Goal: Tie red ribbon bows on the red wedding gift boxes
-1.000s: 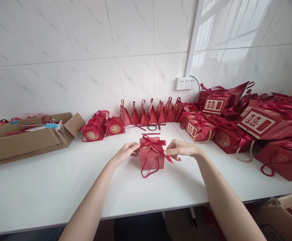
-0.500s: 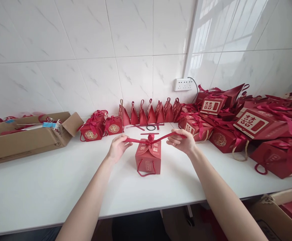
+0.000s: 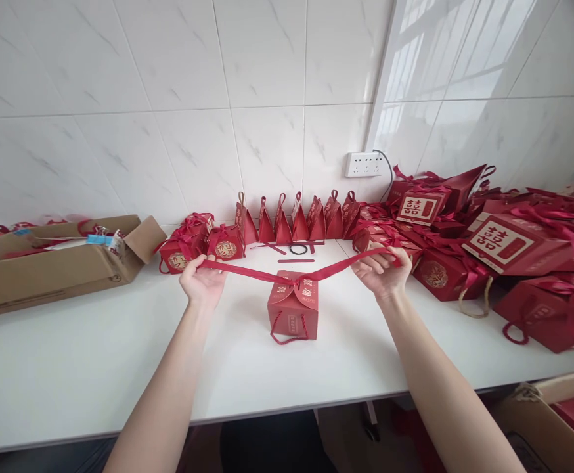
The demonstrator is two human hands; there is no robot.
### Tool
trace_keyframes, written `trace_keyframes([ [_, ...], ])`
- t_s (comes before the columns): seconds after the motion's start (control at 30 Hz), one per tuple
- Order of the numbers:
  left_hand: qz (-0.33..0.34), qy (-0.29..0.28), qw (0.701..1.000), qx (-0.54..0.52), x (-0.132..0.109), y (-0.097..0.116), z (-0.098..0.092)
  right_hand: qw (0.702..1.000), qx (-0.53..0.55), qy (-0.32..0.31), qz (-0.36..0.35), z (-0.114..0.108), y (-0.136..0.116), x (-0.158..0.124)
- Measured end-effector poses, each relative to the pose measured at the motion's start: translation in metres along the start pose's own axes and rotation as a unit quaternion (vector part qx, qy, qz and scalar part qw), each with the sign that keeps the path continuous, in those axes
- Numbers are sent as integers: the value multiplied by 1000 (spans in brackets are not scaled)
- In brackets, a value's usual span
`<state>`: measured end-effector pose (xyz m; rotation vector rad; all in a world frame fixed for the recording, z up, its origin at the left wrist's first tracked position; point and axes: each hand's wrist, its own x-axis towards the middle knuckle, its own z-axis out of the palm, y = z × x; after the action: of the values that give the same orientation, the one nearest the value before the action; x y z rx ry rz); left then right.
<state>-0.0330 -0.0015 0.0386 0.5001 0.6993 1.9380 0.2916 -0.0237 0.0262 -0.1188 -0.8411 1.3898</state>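
A small red gift box (image 3: 293,314) with pale lettering and a twisted red cord handle (image 3: 289,340) stands upright on the white table (image 3: 238,374). From its top a red ribbon (image 3: 247,270) stretches out to both sides. My left hand (image 3: 203,282) pinches one end of the ribbon, to the left of the box. On the other side, my right hand (image 3: 383,270) is closed on the opposite end. The ribbon crosses at the middle of the lid, with no bow loops showing. Neither hand touches the box itself.
Behind the box, several red triangular boxes (image 3: 299,226) line the wall. Red boxes with ribbons (image 3: 498,240) are piled at the right. An open cardboard box (image 3: 70,276) lies at the left, near two smaller red boxes (image 3: 226,243). A black ring (image 3: 298,249) lies among ribbon strips.
Both hands have moved apart, drawing the ribbon out longer on each side. The bow-like knot on top of the box has come undone and flattened.
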Motion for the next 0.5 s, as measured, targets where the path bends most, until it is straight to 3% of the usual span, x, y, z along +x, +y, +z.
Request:
trace_keyframes([
  [0.1, -40, 21, 998, -39, 0, 2, 0, 996, 70, -50, -14, -8, -3, -1],
  [0.23, -24, -10, 999, -22, 4, 0, -4, 993, 90, -47, -56, -18, -8, -4],
  [0.33, 70, 16, 992, 100, 9, -4, -6, 996, 54, -29, -71, -19, -12, -1],
  [0.43, 196, 63, 954, 220, 6, -9, -6, 999, -34, 8, -11, -11, -8, 5],
  [0.47, 232, 30, 935, 265, 1, -11, -4, 996, -80, 21, 28, -7, -3, 6],
  [0.5, 253, -37, 912, 319, -5, -14, -3, 988, -138, 31, 68, -2, 2, 7],
])
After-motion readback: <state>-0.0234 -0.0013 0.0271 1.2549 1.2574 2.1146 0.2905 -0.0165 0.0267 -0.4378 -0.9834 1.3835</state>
